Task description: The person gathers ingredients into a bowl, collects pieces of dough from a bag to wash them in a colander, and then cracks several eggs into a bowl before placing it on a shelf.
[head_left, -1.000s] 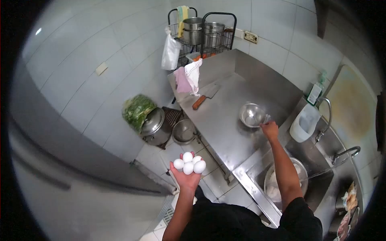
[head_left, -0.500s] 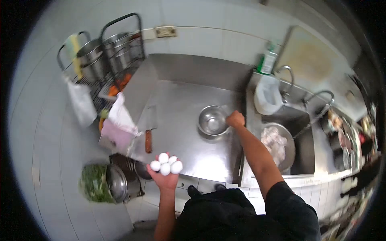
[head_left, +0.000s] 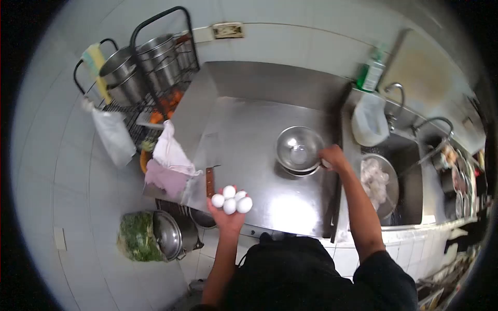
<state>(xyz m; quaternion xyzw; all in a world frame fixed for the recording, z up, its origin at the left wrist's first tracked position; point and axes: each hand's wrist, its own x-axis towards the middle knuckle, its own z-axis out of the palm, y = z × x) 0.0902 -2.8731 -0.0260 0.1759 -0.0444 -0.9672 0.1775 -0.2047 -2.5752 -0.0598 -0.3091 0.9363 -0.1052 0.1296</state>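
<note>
Several white eggs (head_left: 230, 206) rest in my left hand (head_left: 228, 220), which is cupped palm up over the front edge of the steel counter. My right hand (head_left: 334, 157) grips the right rim of a steel bowl (head_left: 299, 149), its fingers closed. The bowl is above the counter's right half, with another metal rim showing just beneath it. A cleaver with a brown handle (head_left: 210, 181) lies on the counter, just behind the eggs.
A sink (head_left: 410, 181) at right holds a bowl of pale, wet food (head_left: 374, 181) beside a running tap. A wire rack with steel pots (head_left: 122, 75), a pink cloth (head_left: 166, 176), a lidded pot (head_left: 168, 236) and bagged greens (head_left: 139, 237) are at left. A green bottle (head_left: 371, 75) stands behind.
The view has shifted left, so things appear further right. The bowl in my right hand now looks raised, with a second rim visible under it. My left hand still holds the eggs.
</note>
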